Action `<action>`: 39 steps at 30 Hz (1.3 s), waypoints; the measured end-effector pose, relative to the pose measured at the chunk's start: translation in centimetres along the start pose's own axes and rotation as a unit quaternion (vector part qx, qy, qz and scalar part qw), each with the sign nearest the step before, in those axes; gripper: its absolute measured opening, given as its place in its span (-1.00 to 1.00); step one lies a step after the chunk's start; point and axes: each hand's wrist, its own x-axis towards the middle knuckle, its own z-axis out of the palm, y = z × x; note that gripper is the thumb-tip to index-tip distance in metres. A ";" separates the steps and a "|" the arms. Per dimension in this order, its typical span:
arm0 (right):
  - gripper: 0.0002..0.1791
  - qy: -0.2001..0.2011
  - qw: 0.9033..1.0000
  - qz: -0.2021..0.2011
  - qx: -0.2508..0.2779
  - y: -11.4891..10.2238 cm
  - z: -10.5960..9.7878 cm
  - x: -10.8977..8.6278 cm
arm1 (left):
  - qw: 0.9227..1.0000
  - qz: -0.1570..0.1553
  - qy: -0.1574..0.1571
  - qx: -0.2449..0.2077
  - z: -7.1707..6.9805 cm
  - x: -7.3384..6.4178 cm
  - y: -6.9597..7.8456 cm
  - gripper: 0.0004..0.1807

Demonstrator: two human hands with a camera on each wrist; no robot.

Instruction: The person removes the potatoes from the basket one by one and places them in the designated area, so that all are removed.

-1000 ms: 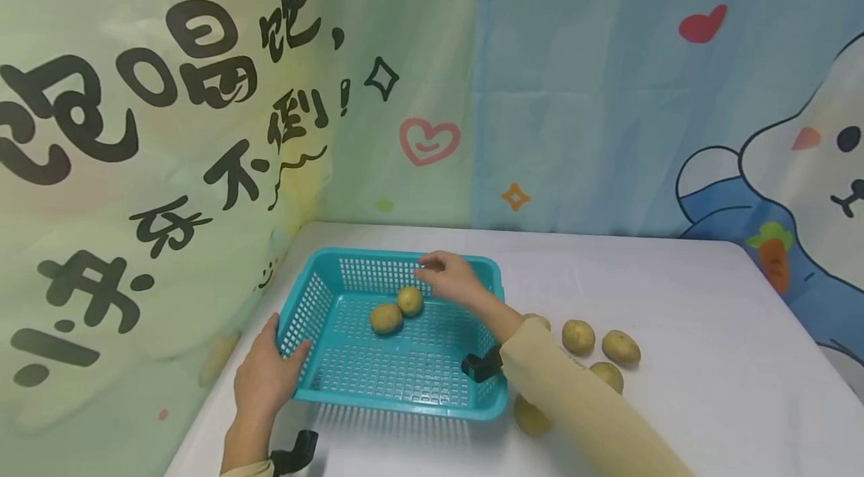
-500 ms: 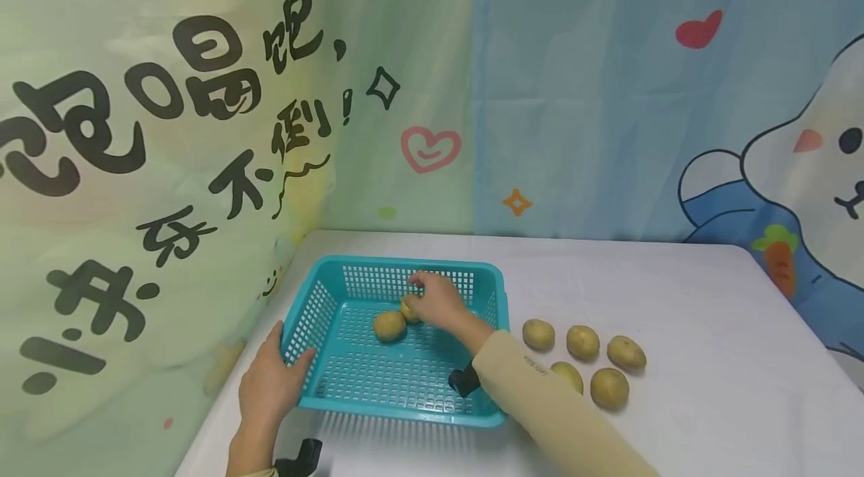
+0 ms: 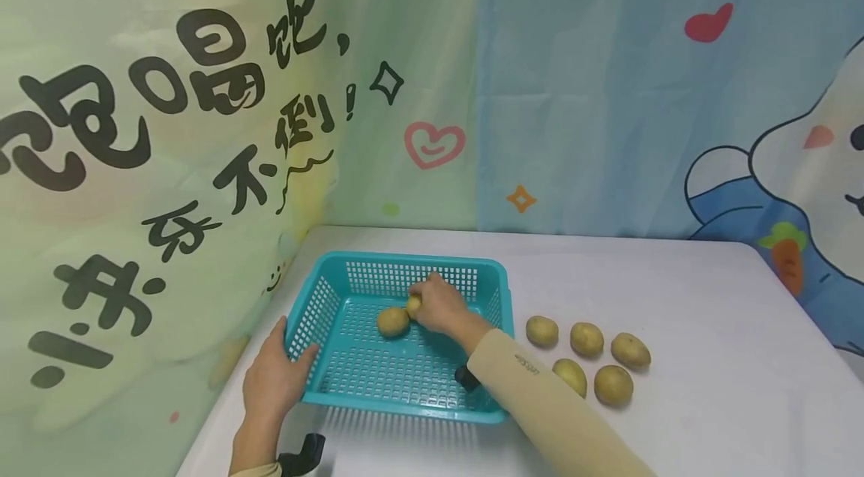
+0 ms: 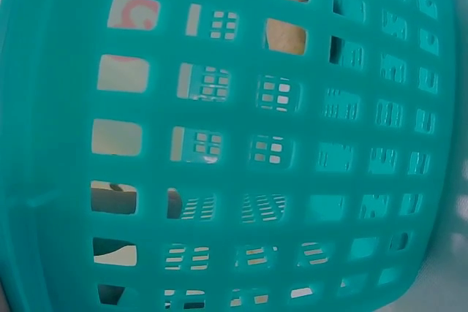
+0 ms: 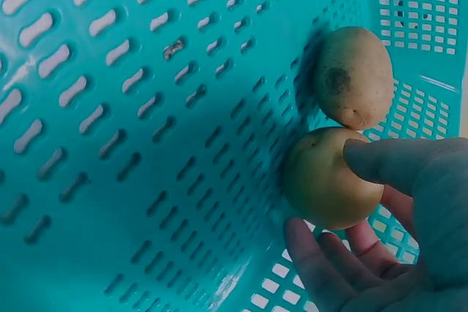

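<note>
Inside a turquoise plastic basket, two potatoes lie side by side. My right hand reaches in and grips the rear one, a potato mostly covered by the hand in the head view. In the right wrist view the thumb presses its near side and the fingers curl beneath. Touching it is the other potato, marked by a dark spot. My left hand holds the basket's left side near the front corner, thumb over the rim, fingers outside. The left wrist view is filled by the perforated wall.
Right of the basket, several loose potatoes lie on the white tabletop. A printed curtain hangs behind the table and along its left side.
My right hand has come down from the basket's back wall onto the rear potato and now grips it. My left hand stays on the basket. The head view has shifted slightly.
</note>
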 end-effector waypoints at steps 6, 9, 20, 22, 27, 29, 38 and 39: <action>-0.55 -0.008 1.000 -0.015 0.010 0.3 0.1 -0.2 | 1.000 -0.002 -0.003 0.003 0.1 0.0 0.0 -0.13; -0.56 -0.009 1.000 -0.018 0.005 0.4 0.1 -0.2 | 1.000 0.001 -0.003 0.002 0.1 0.1 0.1 -0.13; -0.54 -0.080 0.997 0.007 -0.009 0.6 0.0 -0.9 | 1.000 0.003 -0.004 -0.002 0.5 -0.1 -0.1 -0.13; -0.55 -0.092 0.996 0.008 -0.011 0.5 -0.1 -1.1 | 1.000 0.003 -0.006 -0.002 0.5 -0.1 -0.2 -0.13; -0.48 -0.097 0.995 -0.001 -0.018 0.1 -0.7 -1.6 | 1.000 0.003 -0.005 -0.002 0.2 -0.2 -0.1 -0.13; -0.45 -0.094 0.995 -0.009 -0.022 -0.1 -0.9 -1.7 | 1.000 0.003 -0.005 -0.002 0.1 -0.2 0.0 -0.13; -0.43 -0.083 0.996 -0.033 0.009 -1.1 -2.6 -2.9 | 1.000 0.004 -0.010 -0.001 0.0 0.1 -0.1 -0.12; -0.43 -0.081 0.996 -0.035 0.017 -1.1 -2.7 -3.0 | 1.000 0.005 -0.010 -0.001 0.0 0.1 -0.2 -0.12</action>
